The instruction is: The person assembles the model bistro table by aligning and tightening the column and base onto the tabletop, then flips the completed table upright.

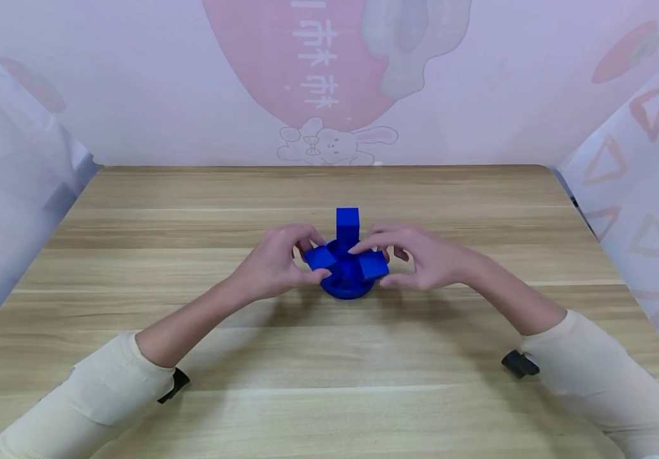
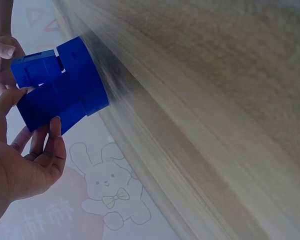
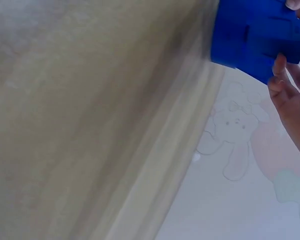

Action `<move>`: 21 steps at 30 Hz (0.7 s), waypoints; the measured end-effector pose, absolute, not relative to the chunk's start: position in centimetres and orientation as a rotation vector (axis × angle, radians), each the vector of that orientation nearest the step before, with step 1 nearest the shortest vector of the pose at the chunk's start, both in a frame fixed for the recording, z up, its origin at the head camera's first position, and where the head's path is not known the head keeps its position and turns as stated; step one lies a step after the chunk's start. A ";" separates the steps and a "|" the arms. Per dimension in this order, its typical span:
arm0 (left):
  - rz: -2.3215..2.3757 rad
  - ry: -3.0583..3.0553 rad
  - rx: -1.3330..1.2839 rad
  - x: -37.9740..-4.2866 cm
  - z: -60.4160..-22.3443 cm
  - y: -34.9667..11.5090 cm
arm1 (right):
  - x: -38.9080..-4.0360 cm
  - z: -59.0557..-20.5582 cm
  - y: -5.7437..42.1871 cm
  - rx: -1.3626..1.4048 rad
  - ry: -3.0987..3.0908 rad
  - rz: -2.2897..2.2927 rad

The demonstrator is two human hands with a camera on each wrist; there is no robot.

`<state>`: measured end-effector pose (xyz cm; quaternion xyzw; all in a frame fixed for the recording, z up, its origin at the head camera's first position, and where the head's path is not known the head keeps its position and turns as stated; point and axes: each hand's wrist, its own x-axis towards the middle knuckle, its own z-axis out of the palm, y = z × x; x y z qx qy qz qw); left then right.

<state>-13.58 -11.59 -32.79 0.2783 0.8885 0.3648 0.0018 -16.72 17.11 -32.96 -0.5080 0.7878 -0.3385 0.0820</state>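
A blue piece (image 1: 348,290) with a round base and three square-ended arms stands on the table, near its middle in the head view. One arm (image 1: 347,220) points up at the back; the other two splay out to the left and right. My left hand (image 1: 276,264) holds the left arm (image 1: 319,258) between thumb and fingers, which also shows in the left wrist view. Around the right arm (image 1: 373,264) curls my right hand (image 1: 421,255), its index finger across the top and its thumb at the outer corner. The right wrist view shows fingers (image 3: 282,75) against the blue side.
The wood-grain table (image 1: 329,408) runs back to a pale wall (image 1: 163,95) with printed rabbit and strawberry pictures. White sheets (image 1: 639,159) close off the sides. A black strap piece (image 1: 520,364) sticks out from the right sleeve, another (image 1: 174,385) from the left.
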 end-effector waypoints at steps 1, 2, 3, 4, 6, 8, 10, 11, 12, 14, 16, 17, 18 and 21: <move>1.143 2.788 0.874 -13.6 -32.8 -11.6 | -16.8 -32.8 17.2 -1.528 2.318 -1.002; 1.141 2.790 0.873 -13.6 -32.8 -11.6 | -16.8 -32.7 17.3 -1.533 2.285 -0.997; 1.140 2.790 0.871 -13.6 -32.8 -11.6 | -16.8 -32.6 17.3 -1.533 2.259 -0.996; 1.140 2.789 0.869 -13.6 -32.8 -11.6 | -16.9 -32.6 17.4 -1.529 2.238 -1.000; 1.139 2.787 0.862 -13.6 -32.8 -11.6 | -16.9 -32.4 17.4 -1.511 2.217 -1.012; 1.138 2.785 0.857 -13.6 -32.7 -11.6 | -16.9 -32.4 17.4 -1.487 2.227 -1.022; 1.136 2.784 0.853 -13.6 -32.7 -11.6 | -16.9 -32.3 17.2 -1.445 2.259 -1.034; 1.132 2.785 0.849 -13.5 -32.7 -11.6 | -16.9 -32.3 17.0 -1.426 2.280 -1.038; 1.129 2.785 0.846 -13.5 -32.7 -11.6 | -16.9 -32.4 16.9 -1.408 2.306 -1.039; 1.125 2.785 0.843 -13.5 -32.6 -11.6 | -16.9 -32.5 16.5 -1.389 2.364 -1.042; 1.122 2.785 0.843 -13.5 -32.6 -11.6 | -16.8 -32.6 16.0 -1.391 2.425 -1.047; 1.123 2.785 0.843 -13.4 -32.6 -11.6 | -16.7 -32.8 15.8 -1.393 2.457 -1.052; 1.126 2.784 0.848 -13.5 -32.6 -11.6 | -16.6 -32.9 15.6 -1.394 2.487 -1.059; 1.132 2.783 0.859 -13.5 -32.6 -11.6 | -16.6 -33.4 15.0 -1.379 2.569 -1.093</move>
